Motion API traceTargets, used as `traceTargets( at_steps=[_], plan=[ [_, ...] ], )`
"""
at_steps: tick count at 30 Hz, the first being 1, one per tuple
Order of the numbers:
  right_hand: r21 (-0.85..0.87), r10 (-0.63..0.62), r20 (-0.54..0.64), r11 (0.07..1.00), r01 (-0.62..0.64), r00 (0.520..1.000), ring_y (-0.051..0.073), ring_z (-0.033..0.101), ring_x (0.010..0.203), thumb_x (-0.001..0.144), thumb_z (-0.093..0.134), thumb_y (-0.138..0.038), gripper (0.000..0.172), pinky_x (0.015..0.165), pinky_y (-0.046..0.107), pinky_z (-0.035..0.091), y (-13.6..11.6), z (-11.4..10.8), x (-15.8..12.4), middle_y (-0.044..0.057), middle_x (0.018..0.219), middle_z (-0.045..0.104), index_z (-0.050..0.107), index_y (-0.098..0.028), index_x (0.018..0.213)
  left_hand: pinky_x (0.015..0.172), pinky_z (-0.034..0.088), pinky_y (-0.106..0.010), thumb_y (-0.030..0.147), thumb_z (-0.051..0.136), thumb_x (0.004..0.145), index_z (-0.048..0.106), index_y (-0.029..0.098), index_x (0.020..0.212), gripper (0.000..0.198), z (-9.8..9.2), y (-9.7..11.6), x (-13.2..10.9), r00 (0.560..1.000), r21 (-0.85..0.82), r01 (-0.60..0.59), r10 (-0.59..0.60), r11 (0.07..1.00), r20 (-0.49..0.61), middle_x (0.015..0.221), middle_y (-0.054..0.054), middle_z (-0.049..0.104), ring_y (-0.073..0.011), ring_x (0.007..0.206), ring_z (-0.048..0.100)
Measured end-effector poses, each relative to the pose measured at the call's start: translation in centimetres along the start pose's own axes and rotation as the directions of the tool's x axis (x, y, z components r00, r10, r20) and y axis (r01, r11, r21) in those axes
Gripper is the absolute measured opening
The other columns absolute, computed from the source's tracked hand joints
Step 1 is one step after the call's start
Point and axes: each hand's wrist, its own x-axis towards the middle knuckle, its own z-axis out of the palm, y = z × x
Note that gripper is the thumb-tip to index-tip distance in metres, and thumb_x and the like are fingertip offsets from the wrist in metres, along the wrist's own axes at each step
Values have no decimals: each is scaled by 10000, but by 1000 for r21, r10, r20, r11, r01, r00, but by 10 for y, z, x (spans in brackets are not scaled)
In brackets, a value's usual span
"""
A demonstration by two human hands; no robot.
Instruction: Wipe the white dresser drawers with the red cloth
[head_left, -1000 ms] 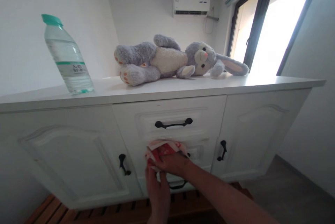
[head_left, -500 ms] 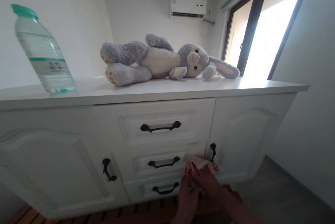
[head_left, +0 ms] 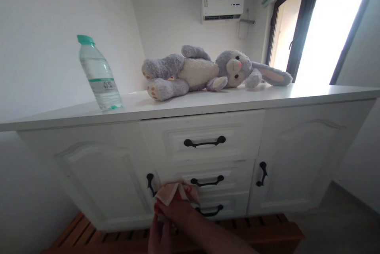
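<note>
A pink-and-red cloth (head_left: 168, 193) with a pale edge is bunched against the white cabinet front, between the left door handle (head_left: 151, 184) and the middle drawer handle (head_left: 207, 180). My right hand (head_left: 177, 211) is closed on it from below, the forearm coming in from the lower right. Lower and just to the left, my left hand (head_left: 160, 233) is closed at the cloth's lower end, close against the right hand. Its fingertips are partly hidden. Part of the bottom drawer handle (head_left: 211, 211) is covered by the cloth and right hand.
On the cabinet top (head_left: 130, 112) stand a water bottle (head_left: 100, 77) with a green cap and a grey plush rabbit (head_left: 198, 72) lying on its side. The right door has a black handle (head_left: 261, 174). Below is a slatted wooden bench (head_left: 276, 226).
Both hands have moved left with the cloth, from beside the right door handle to beside the left one. The view has shifted, so the bottle and rabbit appear farther right.
</note>
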Motion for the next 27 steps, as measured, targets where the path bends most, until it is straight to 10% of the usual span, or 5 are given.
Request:
traceTargets(
  at_steps=[6, 12, 19, 23, 27],
  plan=[
    [-35, -47, -131, 998, 42, 990, 270, 601, 1212, 1006, 407, -284, 435, 1026, 438, 487, -15, -77, 18, 168, 1384, 597, 457, -166, 1422, 1215, 316, -459, 495, 480, 903, 327, 189, 1516, 702, 9, 72, -22, 984, -51, -178, 176, 983, -42, 1581, -149, 446, -288, 1447, 420],
    [-71, 244, -62, 966, -248, 968, 259, 644, 1143, 961, 464, -247, 427, 979, 384, 503, 21, -114, -51, 127, 1307, 657, 521, -236, 1384, 1250, 218, -509, 437, 421, 929, 417, 81, 1463, 642, 68, 54, -37, 956, 87, -221, 198, 971, 217, 1589, -200, 407, -305, 1490, 342],
    [36, 432, -133, 902, -431, 892, 230, 694, 1039, 958, 424, -260, 368, 910, 351, 532, 75, -164, -133, 119, 1174, 724, 587, -200, 1283, 1256, 218, -504, 447, 447, 922, 511, 83, 1411, 613, 137, 81, -77, 793, 54, -399, 315, 916, 521, 1537, -191, 487, -317, 1490, 339],
    [-41, 495, -229, 855, -517, 838, 261, 657, 1150, 946, 396, -231, 456, 1011, 419, 483, 102, -158, -172, 177, 1268, 681, 547, -139, 1366, 1266, 192, -480, 499, 401, 936, 412, 83, 1473, 679, 166, 82, -92, 685, 19, -439, 321, 898, 654, 1590, -183, 407, -291, 1516, 285],
    [-78, 522, -148, 840, -536, 840, 268, 673, 1137, 882, 446, -171, 545, 1010, 410, 486, 117, -111, -198, 185, 1250, 692, 504, -113, 1422, 1264, 211, -457, 465, 402, 942, 460, 101, 1450, 628, 173, 49, -95, 693, -23, -337, 265, 941, 671, 1576, -186, 433, -281, 1493, 341]
  ],
)
